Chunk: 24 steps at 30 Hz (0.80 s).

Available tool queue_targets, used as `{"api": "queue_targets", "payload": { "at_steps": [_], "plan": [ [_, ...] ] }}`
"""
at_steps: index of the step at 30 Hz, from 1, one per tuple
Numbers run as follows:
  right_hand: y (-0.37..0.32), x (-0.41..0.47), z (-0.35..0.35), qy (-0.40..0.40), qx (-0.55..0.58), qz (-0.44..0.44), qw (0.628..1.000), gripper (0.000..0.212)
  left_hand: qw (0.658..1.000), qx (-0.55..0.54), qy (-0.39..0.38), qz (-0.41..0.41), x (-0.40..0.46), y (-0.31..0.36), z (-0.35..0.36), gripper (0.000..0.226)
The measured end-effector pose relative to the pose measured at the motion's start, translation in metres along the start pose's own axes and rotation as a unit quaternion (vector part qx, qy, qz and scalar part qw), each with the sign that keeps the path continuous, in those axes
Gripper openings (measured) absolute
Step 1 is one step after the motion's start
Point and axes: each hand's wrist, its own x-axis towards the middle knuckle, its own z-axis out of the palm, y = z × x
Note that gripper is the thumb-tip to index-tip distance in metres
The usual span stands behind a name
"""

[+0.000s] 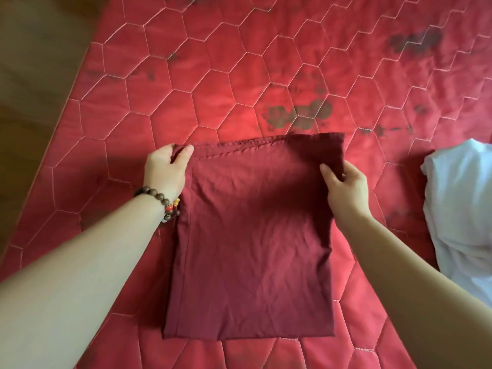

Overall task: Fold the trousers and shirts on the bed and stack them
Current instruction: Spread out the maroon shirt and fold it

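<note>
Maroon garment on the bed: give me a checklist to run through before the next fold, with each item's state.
1. Left hand pinches the far left corner of the maroon garment: ok.
2. Right hand pinches the far right corner: ok.
3. Near edge lies flat and square on the red quilted bed cover: ok.
4. Surface smooth: not ok, light wrinkles across the middle.
5. Landing area clear of the white garment: ok, it lies apart to the right.
6. Trousers or shirt: cannot tell.
</note>
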Motion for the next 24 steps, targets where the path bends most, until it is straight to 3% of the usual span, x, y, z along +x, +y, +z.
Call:
{"api": "queue_targets", "payload": {
  "at_steps": [4, 9, 12, 14, 16, 18, 21, 24],
  "plan": [
    [0.014, 0.017, 0.012, 0.009, -0.048, 0.047, 0.998, 0.017, 0.997, 0.043, -0.046, -0.034, 0.001, -0.01, 0.012, 0.036],
    [-0.002, 0.033, 0.016, 0.045, -0.042, -0.014, 0.998, 0.01, 1.0, 0.014, 0.016, -0.012, 0.013, -0.004, 0.009, 0.038],
    [-0.006, 0.033, 0.023, 0.065, -0.173, 0.012, 0.983, 0.032, 0.995, 0.079, 0.06, -0.02, 0.014, 0.001, 0.013, 0.024],
    [-0.009, 0.022, 0.029, 0.092, -0.267, -0.059, 0.957, 0.04, 0.985, 0.146, 0.092, 0.021, 0.005, 0.005, 0.016, 0.036],
    [-0.01, 0.002, 0.045, 0.056, -0.329, -0.216, 0.918, 0.038, 0.963, 0.188, 0.074, 0.175, -0.016, 0.012, 0.028, 0.03],
    [-0.003, -0.016, 0.069, -0.043, -0.365, -0.326, 0.871, 0.038, 0.928, 0.221, -0.018, 0.301, -0.04, 0.012, 0.051, 0.032],
    [0.016, -0.028, 0.093, -0.186, -0.437, -0.351, 0.807, 0.051, 0.889, 0.323, -0.144, 0.292, -0.067, 0.0, 0.078, 0.048],
    [0.034, -0.016, 0.086, -0.168, -0.476, -0.331, 0.797, 0.057, 0.872, 0.398, -0.125, 0.255, -0.065, -0.022, 0.079, 0.059]
  ]
}}
